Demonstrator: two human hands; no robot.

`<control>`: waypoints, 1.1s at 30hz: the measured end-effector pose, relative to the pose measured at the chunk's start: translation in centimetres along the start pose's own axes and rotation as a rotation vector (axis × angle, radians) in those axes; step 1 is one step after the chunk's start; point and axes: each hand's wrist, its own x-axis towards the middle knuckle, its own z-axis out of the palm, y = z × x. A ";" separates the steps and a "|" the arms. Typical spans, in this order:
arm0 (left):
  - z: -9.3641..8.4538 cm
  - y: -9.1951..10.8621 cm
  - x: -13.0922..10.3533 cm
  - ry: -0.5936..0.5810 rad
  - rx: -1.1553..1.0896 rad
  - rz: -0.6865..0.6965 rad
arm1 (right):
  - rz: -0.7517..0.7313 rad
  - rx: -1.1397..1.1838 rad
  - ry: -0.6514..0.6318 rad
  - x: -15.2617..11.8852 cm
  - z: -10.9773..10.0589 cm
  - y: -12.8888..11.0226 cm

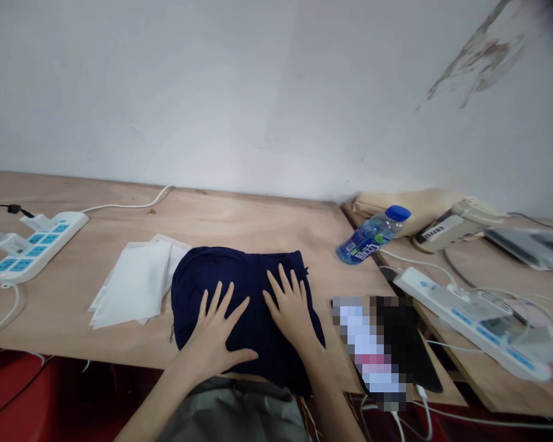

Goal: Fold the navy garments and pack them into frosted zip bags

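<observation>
A dark navy piece of folded cloth (239, 276) lies on the wooden table in front of me, its near edge hanging over the table's front. What kind of garment or item it is, I cannot make out. My left hand (219, 331) rests flat on its left part, fingers spread. On the right part lies my right hand (291, 310), also flat with the fingers apart. Neither hand grips the fabric. Left of the cloth sits a stack of thin white sheets or sleeves (136, 282), partly tucked beside or under its edge.
A power strip (46, 245) with plugs stands at far left, another (470, 319) at right amid white cables. Right of the cloth are two phones, one with a blurred screen (368, 350) and one dark (410, 344). Behind them are a blue-capped bottle (373, 236) and a coffee cup (456, 226).
</observation>
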 end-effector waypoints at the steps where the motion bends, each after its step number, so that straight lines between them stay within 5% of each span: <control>1: 0.4 -0.2 -0.3 -0.016 -0.001 -0.006 | 0.014 -0.011 -0.001 -0.2 0.2 0.2; 12: 1.2 -0.7 -1.0 0.051 0.051 0.010 | 0.037 -0.005 0.026 -0.1 0.5 0.6; 18: -2.5 -3.2 3.4 0.281 0.104 -0.074 | 0.041 0.067 0.145 3.8 -1.9 2.9; 24: -4.9 -8.5 8.6 0.258 0.190 -0.296 | 0.005 0.015 0.039 7.3 -2.3 5.3; 29: -4.5 -9.5 8.3 0.273 0.178 -0.362 | 0.082 0.073 0.154 6.3 -2.1 5.7; 33: -6.3 -9.0 7.1 0.295 0.066 -0.465 | 0.140 0.375 0.324 4.4 -3.8 5.0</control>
